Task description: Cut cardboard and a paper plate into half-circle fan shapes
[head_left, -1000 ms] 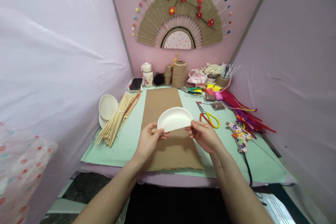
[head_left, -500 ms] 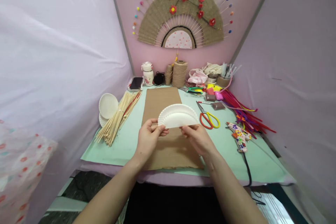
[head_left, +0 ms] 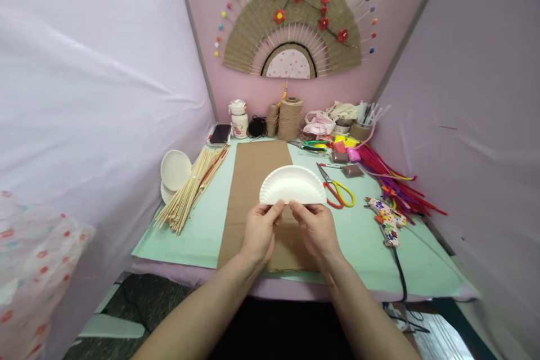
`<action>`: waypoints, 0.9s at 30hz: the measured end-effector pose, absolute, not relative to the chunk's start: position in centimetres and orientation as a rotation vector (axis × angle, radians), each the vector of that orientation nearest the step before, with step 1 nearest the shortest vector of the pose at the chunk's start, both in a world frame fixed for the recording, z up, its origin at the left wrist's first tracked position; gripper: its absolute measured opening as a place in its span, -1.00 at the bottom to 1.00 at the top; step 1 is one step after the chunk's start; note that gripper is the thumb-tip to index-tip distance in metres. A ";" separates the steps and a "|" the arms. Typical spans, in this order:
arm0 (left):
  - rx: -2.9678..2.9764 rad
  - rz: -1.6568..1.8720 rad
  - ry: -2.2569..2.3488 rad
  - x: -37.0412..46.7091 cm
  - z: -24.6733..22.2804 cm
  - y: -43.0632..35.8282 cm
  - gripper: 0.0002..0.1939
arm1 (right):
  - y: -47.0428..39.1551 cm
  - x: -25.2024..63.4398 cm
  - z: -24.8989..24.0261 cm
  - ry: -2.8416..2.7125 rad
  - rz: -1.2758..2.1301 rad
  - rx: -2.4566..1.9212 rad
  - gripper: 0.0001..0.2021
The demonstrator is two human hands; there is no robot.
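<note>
A white half-round paper plate [head_left: 292,184] is held up with its straight edge down, over a brown cardboard sheet [head_left: 257,180]. My left hand [head_left: 260,229] pinches that lower edge near its middle, thumb in front. Close beside it, my right hand [head_left: 315,230] pinches the same edge, its thumb also in front. The two thumbs are a small gap apart. Scissors [head_left: 336,187] with red and yellow handles lie just right of the plate.
Left are a bundle of wooden sticks [head_left: 189,191] and round white plates [head_left: 175,170]. Right lie a patterned glue gun [head_left: 387,221] and pipe cleaners [head_left: 392,180]. Twine rolls [head_left: 290,119], a bottle [head_left: 239,120] and a phone [head_left: 220,134] stand or lie behind.
Both hands have come closer together along the plate's lower edge, my left hand moving right. The half plate has shifted slightly right and tilted to face the camera more.
</note>
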State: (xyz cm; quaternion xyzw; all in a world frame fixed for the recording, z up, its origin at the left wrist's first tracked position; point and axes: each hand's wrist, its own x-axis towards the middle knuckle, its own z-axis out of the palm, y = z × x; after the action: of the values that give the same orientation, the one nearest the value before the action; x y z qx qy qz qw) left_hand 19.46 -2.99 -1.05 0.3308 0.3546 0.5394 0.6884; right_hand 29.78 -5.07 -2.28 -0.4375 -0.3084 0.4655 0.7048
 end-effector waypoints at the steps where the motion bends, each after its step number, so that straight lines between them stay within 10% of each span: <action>1: 0.744 1.201 0.794 19.3 -1.1 -3.0 -0.72 | -5.1 29.7 -2.3 -0.667 1.031 -0.958 -0.78; 27: 0.788 1.239 0.851 16.6 -2.9 -3.9 -0.69 | -5.1 32.3 -3.5 -0.605 1.032 -0.879 -0.77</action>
State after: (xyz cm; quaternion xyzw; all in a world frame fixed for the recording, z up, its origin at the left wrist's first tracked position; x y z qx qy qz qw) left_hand 16.58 -3.91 -2.88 0.3483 0.3764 0.5479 0.6610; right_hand 32.32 -5.12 -3.48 -0.4004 -0.2754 0.4699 0.7369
